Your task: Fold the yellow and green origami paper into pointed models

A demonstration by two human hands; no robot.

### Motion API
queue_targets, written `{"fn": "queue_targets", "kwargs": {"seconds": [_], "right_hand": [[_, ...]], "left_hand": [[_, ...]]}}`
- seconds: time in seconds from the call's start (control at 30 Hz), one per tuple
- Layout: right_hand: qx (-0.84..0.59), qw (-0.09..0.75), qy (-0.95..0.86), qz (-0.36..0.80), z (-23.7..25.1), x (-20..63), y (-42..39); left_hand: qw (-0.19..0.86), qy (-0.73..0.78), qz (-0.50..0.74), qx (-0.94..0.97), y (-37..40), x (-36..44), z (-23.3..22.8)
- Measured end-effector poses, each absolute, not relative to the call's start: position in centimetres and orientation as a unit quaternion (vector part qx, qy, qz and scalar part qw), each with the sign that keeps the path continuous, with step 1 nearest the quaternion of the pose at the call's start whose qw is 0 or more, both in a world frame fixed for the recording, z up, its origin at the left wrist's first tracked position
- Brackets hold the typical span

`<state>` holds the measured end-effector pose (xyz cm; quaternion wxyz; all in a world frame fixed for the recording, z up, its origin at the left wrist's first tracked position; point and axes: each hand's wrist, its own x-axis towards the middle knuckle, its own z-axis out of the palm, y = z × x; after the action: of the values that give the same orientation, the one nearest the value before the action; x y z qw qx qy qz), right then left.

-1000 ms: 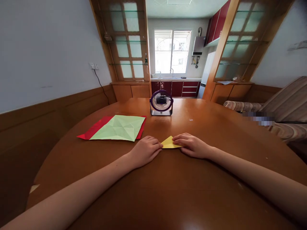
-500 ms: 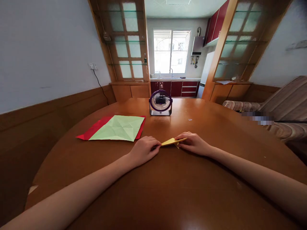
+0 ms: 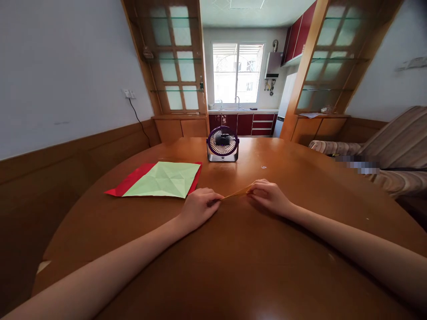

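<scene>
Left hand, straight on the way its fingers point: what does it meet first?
Beyond the folded yellow paper in its fingertips, the left hand would probably meet the right hand at the paper's other end; depth is uncertain from one view.

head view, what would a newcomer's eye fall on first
The pale green four-cornered creased paper stands out first, lying over red paper on the left of the brown wooden table. Farther back, at centre, stands a round dark-purple fan. Nearer, the bare left hand and right hand hold yellow folded paper, seen almost edge-on.
</scene>
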<state>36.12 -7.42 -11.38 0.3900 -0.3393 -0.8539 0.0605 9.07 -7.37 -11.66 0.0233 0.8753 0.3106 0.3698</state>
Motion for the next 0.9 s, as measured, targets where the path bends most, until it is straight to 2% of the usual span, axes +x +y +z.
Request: {"fn": "queue_targets", "kwargs": {"seconds": [0.17, 0.4, 0.67, 0.8, 0.9], "right_hand": [[-0.287, 0.372, -0.881, -0.054, -11.5, 36.5, -7.0], [-0.272, 0.309, -0.911, -0.018, -11.6, 37.0, -7.5], [-0.243, 0.233, -0.924, 0.180, -10.1, 37.0, -9.1], [-0.333, 0.301, -0.841, 0.301, -10.6, 35.8, -9.3], [-0.396, 0.350, -0.779, 0.337, -11.1, 34.9, -9.2]], "left_hand": [[-0.078, 0.237, 0.322, 0.913, -7.3, 9.1, -11.8], [-0.066, 0.206, 0.262, 0.941, -7.6, 9.0, -11.7], [0.008, 0.273, 0.277, 0.921, -7.9, 9.2, -11.8], [0.050, 0.310, 0.288, 0.905, -7.7, 9.5, -11.8], [0.126, 0.348, 0.317, 0.873, -7.6, 9.7, -11.8]]}}
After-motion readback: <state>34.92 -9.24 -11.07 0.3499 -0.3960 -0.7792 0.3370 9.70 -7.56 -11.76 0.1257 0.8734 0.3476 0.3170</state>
